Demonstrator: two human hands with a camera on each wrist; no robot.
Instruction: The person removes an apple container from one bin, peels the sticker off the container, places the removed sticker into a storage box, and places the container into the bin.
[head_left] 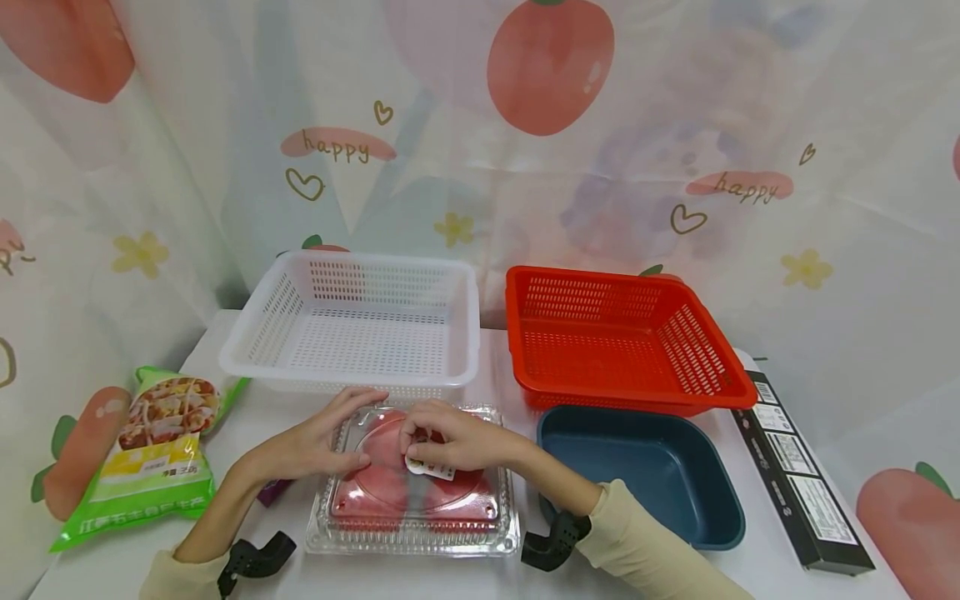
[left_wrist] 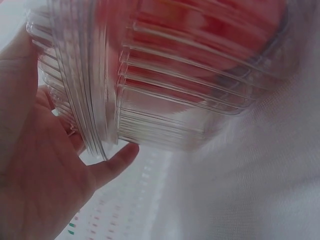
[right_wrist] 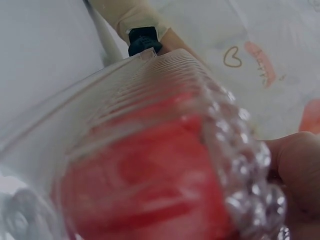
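Observation:
In the head view a clear plastic clamshell box (head_left: pixel 405 537) with large rounded red contents lies in front of me. My left hand (head_left: pixel 315 442) holds its left side, the thumb on the lid and a finger at the far corner. In the left wrist view the same hand (left_wrist: pixel 45 165) sits along the ribbed plastic edge. My right hand (head_left: pixel 450 437) pinches a small white label (head_left: pixel 438 472) over the lid. Whether the label still sticks to the plastic I cannot tell. The right wrist view shows the box side (right_wrist: pixel 150 165) close up, the hand (right_wrist: pixel 300 170) partly cut off.
Behind stand a white basket (head_left: pixel 240 362) and a red basket (head_left: pixel 630 396). At right are a blue basin (head_left: pixel 645 467) and a long black box (head_left: pixel 795 475). A green food bag (head_left: pixel 142 492) lies left. Something dark purple (head_left: pixel 273 492) shows beside my left wrist.

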